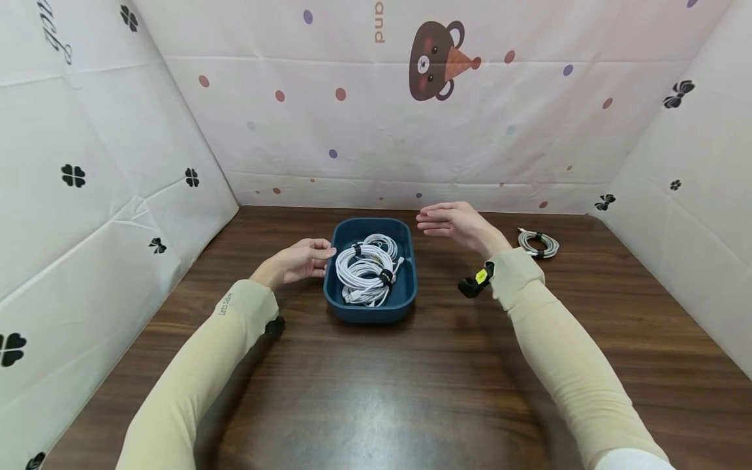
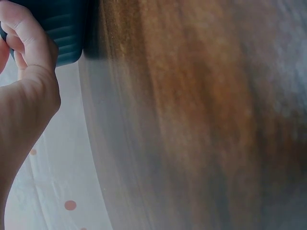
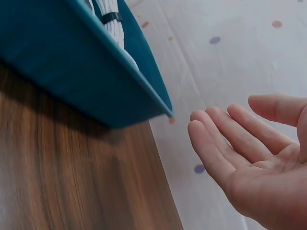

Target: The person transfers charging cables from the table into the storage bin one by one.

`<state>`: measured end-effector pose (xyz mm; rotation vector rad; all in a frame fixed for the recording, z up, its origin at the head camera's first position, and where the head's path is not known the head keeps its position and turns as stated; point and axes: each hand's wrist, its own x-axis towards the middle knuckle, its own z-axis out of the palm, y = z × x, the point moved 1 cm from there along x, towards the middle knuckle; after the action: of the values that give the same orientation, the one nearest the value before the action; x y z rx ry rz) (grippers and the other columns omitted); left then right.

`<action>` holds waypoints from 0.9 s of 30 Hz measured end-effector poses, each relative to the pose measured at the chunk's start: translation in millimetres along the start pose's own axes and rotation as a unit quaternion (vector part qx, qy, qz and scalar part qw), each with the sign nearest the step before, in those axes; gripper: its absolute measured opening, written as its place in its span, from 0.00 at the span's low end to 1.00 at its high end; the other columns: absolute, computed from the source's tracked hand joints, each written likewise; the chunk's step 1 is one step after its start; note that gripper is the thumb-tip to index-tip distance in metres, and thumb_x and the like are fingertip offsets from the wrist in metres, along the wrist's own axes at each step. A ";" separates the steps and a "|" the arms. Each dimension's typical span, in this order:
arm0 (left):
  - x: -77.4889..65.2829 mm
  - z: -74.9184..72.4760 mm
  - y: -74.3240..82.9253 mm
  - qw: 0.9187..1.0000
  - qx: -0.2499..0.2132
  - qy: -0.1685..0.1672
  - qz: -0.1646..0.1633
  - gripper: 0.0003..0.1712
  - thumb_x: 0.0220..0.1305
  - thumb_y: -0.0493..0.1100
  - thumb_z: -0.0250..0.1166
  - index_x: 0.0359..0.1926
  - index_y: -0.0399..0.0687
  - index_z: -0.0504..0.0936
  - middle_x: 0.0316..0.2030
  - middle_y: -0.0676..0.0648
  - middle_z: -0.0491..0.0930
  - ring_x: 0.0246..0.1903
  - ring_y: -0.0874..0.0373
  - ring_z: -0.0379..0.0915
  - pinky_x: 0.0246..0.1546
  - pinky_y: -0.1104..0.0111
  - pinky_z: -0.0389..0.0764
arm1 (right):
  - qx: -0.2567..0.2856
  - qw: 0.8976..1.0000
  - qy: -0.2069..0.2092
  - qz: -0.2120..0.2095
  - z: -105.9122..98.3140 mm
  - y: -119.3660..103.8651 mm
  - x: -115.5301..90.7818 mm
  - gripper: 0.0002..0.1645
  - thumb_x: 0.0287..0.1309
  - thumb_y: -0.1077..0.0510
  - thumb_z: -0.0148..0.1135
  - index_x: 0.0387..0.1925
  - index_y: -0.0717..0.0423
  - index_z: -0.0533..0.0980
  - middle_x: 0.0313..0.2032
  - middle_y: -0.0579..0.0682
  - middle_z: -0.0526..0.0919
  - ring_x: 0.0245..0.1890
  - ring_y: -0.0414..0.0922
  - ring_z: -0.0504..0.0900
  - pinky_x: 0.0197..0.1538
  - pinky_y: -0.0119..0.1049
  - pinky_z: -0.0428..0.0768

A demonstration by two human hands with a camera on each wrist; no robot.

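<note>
A dark blue plastic bin (image 1: 371,315) stands on the wooden table. Inside it lie coiled white cables (image 1: 365,277), bundled with black straps. My left hand (image 1: 299,262) is at the bin's left side, with a fingertip right at the rim and the other fingers loosely bent beside the outer wall. To the right of the bin, my right hand (image 1: 455,225) hovers apart from it, its fingers extended and nothing in them. In the right wrist view, its palm and fingertips show near the bin's corner. Another coiled white cable (image 1: 548,247) lies on the table behind the right wrist.
The brown wood-grain table (image 1: 352,391) meets a white printed sheet (image 1: 376,130) at the back. Similar sheets rise at the left (image 1: 106,215) and right (image 1: 693,196). A black wrist strap with a yellow mark (image 1: 478,279) hangs below the right sleeve.
</note>
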<state>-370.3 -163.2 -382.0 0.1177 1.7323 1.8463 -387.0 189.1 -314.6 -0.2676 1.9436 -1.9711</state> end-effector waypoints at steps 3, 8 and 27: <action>-0.3 -0.2 0.1 1.000 0.000 0.000 0.000 0.04 0.72 0.41 0.55 0.42 0.45 0.70 0.30 0.50 0.78 0.28 0.59 0.75 0.34 0.70 0.82 | 0.004 1.000 0.004 0.002 -8.6 -0.3 -3.4 0.26 0.71 0.63 0.49 0.65 0.70 0.62 0.47 0.52 0.84 0.61 0.57 0.75 0.69 0.54 0.64; -0.3 -0.5 -0.1 1.000 0.002 -0.002 0.000 0.04 0.72 0.41 0.55 0.43 0.45 0.70 0.30 0.50 0.78 0.28 0.59 0.76 0.34 0.69 0.82 | 0.006 1.000 0.008 0.006 -23.3 -0.2 -9.5 0.28 0.71 0.61 0.49 0.67 0.70 0.60 0.47 0.51 0.84 0.62 0.57 0.74 0.70 0.54 0.63; 0.1 -2.3 -0.1 1.000 0.002 0.000 0.001 0.07 0.71 0.41 0.56 0.44 0.44 0.70 0.31 0.49 0.78 0.29 0.58 0.76 0.35 0.69 0.82 | 0.035 0.998 0.051 -0.006 -81.9 -0.9 -38.5 0.20 0.71 0.60 0.49 0.61 0.63 0.67 0.46 0.49 0.86 0.56 0.50 0.81 0.62 0.44 0.75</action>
<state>-371.4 -165.3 -382.5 0.1212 1.7361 1.8429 -382.8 279.5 -312.3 -0.1627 1.9330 -2.0951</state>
